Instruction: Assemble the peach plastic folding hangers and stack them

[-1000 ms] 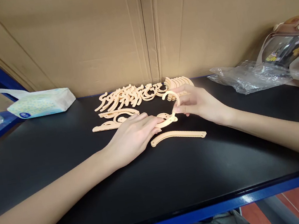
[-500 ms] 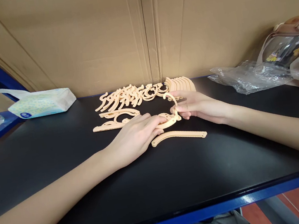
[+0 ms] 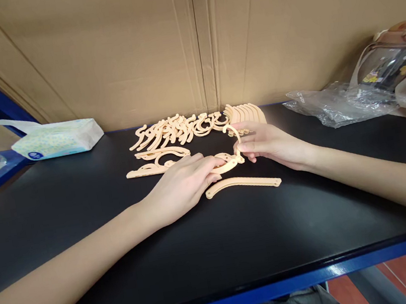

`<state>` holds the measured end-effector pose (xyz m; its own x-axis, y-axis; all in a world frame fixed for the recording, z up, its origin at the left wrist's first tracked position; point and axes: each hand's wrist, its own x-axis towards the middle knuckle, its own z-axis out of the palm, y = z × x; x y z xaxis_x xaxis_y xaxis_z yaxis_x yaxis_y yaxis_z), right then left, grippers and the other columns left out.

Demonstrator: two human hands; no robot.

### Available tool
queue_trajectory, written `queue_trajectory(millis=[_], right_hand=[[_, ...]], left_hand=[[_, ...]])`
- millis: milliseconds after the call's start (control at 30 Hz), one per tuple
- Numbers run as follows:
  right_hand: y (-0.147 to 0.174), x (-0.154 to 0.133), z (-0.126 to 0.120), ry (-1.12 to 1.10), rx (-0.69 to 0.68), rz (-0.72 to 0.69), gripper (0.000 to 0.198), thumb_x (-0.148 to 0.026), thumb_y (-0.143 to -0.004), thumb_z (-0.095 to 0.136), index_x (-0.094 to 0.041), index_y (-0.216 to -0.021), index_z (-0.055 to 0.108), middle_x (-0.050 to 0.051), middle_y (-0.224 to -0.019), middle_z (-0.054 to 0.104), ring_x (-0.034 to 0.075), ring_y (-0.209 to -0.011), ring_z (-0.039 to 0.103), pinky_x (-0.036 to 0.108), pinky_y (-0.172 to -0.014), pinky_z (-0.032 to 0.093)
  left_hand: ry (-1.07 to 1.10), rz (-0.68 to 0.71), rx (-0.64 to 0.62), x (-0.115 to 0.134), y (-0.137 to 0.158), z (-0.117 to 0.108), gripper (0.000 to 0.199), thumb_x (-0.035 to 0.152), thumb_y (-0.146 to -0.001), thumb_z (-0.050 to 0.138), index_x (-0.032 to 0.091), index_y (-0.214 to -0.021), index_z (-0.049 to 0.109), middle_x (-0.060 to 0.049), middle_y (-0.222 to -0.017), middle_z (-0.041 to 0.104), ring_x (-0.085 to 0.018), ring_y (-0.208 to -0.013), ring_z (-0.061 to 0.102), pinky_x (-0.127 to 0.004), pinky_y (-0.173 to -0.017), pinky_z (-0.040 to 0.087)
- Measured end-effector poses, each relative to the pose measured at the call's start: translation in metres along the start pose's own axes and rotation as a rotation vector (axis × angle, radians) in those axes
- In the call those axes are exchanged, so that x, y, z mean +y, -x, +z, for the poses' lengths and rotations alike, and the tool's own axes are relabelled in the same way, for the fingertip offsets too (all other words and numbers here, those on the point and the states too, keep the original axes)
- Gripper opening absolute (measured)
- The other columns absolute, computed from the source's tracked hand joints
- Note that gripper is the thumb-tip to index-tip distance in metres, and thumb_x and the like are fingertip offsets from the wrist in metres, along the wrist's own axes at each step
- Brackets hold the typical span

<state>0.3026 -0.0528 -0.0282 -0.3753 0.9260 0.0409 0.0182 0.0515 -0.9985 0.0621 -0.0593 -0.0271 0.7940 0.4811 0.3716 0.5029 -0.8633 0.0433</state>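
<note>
Between thumb and fingers, my left hand [image 3: 181,188] grips a curved beige hanger arm [image 3: 226,168], partly covered by the fingers. My right hand [image 3: 262,143] pinches a beige hanger hook [image 3: 238,136] that stands upright, its lower end meeting the arm's right end. Whether the two are joined I cannot tell. A loose hanger arm [image 3: 243,182] lies on the black tabletop just in front of the hands. Beyond my left hand lie folded hanger pieces [image 3: 145,172], partly hidden by it.
Behind the hands are a pile of beige hooks [image 3: 169,130] and a row of hanger arms [image 3: 246,113] against the cardboard wall [image 3: 116,58]. A tissue pack [image 3: 58,139] sits at left. Clear plastic bag [image 3: 341,103] and a bottle [image 3: 384,64] stand at right.
The hook in my right hand has tilted or shifted very slightly at the arm's end. Both hands keep their hold, and the other pieces lie as before.
</note>
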Motion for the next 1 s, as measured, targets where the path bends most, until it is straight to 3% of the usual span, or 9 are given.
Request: queue_trajectory(millis=[500, 1000], right_hand=[[0.0036, -0.0076, 0.0062, 0.209, 0.091, -0.112, 0.053, -0.030, -0.075, 0.073, -0.017, -0.122, 0.051, -0.006, -0.064, 0.058, 0.009, -0.056, 0.047, 0.028, -0.058, 0.042], [0.0031, -0.0061, 0.0044, 0.259, 0.117, -0.166, 0.052, -0.032, -0.075, 0.074, -0.020, -0.119, 0.051, -0.001, -0.075, 0.066, 0.014, -0.068, 0.058, 0.028, -0.056, 0.043]], left_hand=[[-0.036, 0.012, 0.015, -0.0007, 0.0006, 0.0010, 0.027, 0.026, -0.101, 0.037, 0.015, -0.112, 0.058, -0.004, -0.082, 0.060, -0.019, -0.072, 0.055, -0.029, -0.065, 0.041], [-0.078, 0.028, 0.032, -0.0022, 0.0007, 0.0016, 0.024, 0.024, -0.100, 0.038, 0.014, -0.109, 0.058, -0.005, -0.084, 0.062, -0.018, -0.073, 0.057, -0.029, -0.066, 0.042]])
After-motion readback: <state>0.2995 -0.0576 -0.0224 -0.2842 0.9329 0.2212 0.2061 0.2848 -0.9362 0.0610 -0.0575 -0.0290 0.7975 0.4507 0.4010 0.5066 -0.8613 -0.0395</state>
